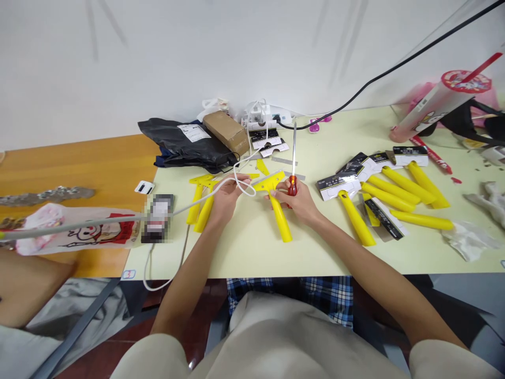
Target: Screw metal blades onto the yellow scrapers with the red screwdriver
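Smooth, glossy plastic was seen on the yellow scraper (pixel 281 218), polished steel on the screwdriver (pixel 294 152) shaft, matt corrugated cardboard on the parcel (pixel 225 132), and crinkled black plastic on the bag (pixel 185 145).

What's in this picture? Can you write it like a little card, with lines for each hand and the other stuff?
Left hand: beside a loop of white cable
Right hand: grips an upright red-handled screwdriver, against a yellow plastic scraper
Things nearby: more yellow plastic handles, black-and-white packaging cards
Rest: black plastic bag, cardboard parcel, power strip, pale green table
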